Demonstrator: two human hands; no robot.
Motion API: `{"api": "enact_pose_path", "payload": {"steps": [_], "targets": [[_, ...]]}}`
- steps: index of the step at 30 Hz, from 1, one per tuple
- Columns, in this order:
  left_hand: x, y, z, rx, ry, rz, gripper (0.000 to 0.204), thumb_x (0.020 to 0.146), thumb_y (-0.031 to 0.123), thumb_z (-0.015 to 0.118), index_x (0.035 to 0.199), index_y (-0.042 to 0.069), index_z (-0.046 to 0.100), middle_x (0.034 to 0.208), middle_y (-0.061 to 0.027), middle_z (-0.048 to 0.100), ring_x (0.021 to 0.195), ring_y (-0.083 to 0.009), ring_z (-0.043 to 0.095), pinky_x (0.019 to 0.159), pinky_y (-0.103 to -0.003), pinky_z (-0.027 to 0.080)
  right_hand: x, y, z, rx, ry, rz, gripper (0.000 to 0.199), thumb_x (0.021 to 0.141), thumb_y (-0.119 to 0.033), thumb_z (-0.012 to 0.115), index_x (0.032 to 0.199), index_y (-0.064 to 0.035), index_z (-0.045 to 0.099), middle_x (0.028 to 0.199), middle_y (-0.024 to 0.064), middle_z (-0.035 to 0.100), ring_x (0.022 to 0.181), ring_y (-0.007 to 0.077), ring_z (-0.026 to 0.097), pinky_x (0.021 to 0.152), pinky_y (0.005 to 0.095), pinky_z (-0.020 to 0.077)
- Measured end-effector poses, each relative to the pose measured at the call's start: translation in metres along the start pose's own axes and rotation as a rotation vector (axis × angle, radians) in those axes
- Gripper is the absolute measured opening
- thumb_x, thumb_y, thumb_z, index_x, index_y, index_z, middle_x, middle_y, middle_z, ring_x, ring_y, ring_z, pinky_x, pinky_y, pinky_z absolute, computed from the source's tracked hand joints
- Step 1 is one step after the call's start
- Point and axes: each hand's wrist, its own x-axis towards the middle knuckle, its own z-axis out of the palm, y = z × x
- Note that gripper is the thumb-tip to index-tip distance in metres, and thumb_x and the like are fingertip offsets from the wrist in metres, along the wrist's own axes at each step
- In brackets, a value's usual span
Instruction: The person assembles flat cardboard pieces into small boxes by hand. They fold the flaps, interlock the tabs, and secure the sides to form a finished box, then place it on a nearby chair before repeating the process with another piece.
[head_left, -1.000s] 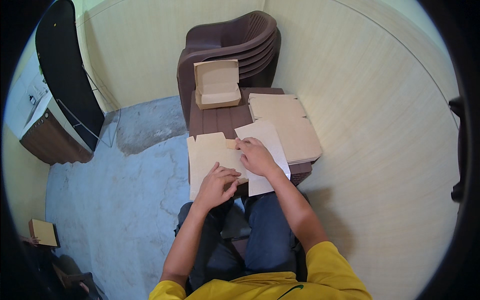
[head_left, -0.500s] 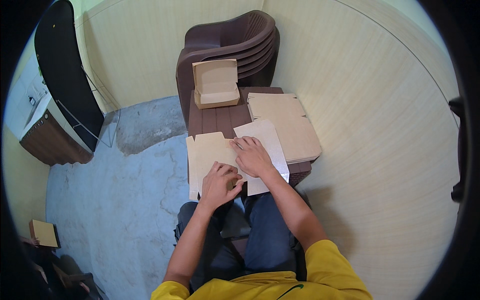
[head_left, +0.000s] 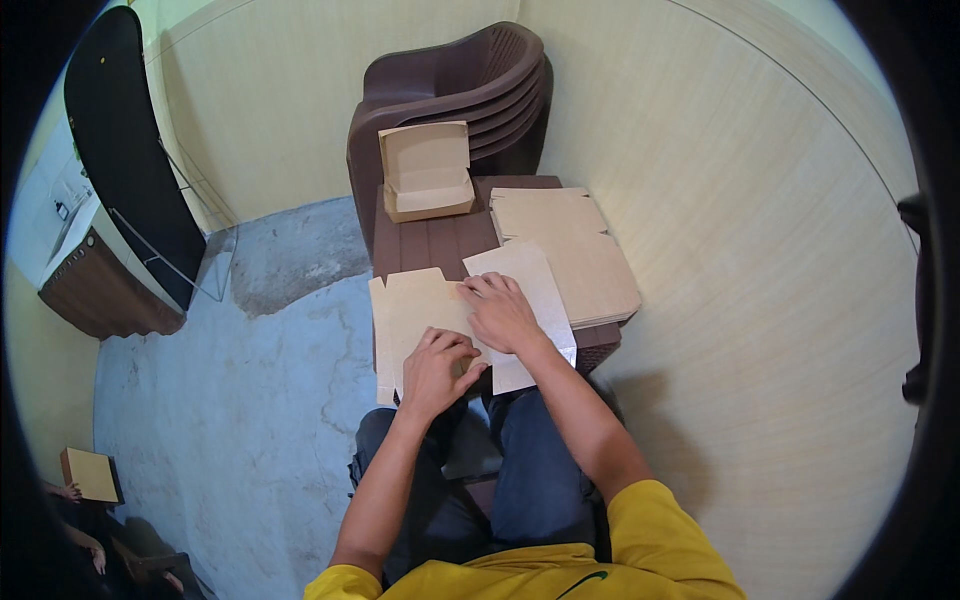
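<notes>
A flat cardboard box blank [head_left: 412,312] lies on the near part of the brown slatted table, its left panel tan and its right panel [head_left: 535,290] paler and shinier. My left hand [head_left: 434,372] is closed at the blank's near edge, thumb and forefinger together by a small flap there. Farther up, my right hand [head_left: 500,314] presses bent fingers onto the middle, where the two panels meet. The fingers hide part of that line. Beyond my hands, a made-up cardboard box [head_left: 428,172] stands with its lid raised.
A stack of flat box blanks [head_left: 575,255] lies on the table's [head_left: 425,245] right side, close to the wall. Stacked brown plastic chairs [head_left: 455,90] stand behind the table. At the lower left, another person's hand [head_left: 70,491] touches a box [head_left: 90,474].
Both my hands keep nearly the same place on the blank. The whole view has shifted slightly. At lower left, the other person's arm and hand show more.
</notes>
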Motion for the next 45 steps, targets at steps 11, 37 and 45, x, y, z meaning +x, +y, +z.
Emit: {"api": "enact_pose_path", "payload": {"steps": [11,37,45], "targets": [[0.035,-0.082,-0.022,-0.263,0.288,-0.344,0.059,0.087,0.024,0.092,0.138,0.004,0.070,0.134,-0.0170,0.073,0.136,-0.0393,0.061,0.121,-0.051,0.047,0.012,0.000,-0.003,0.212,-0.076,0.168,0.060,0.095,-0.032,0.072,0.151,-0.0104,0.068,0.143,0.0135,0.064,0.141,0.0339,0.055,0.121,0.0512,0.0404],[0.069,-0.125,-0.034,0.185,0.180,-0.086,0.023,0.083,0.013,0.082,0.106,0.014,0.081,0.110,-0.0075,0.073,0.110,-0.0319,0.069,0.103,-0.047,0.049,0.065,0.002,0.031,0.347,0.070,0.181,0.028,0.097,-0.017,0.080,0.125,-0.0199,0.080,0.123,0.0111,0.064,0.122,0.0339,0.060,0.108,0.0480,0.0500],[0.046,-0.091,-0.020,0.356,0.219,0.056,0.018,0.090,0.022,0.082,0.105,0.011,0.082,0.112,-0.0034,0.076,0.112,-0.0278,0.069,0.103,-0.047,0.049,0.057,0.000,0.030,0.350,0.041,0.112,0.022,0.092,-0.010,0.077,0.112,-0.0173,0.083,0.123,0.0027,0.069,0.126,0.0256,0.063,0.106,0.0494,0.0482]]}}
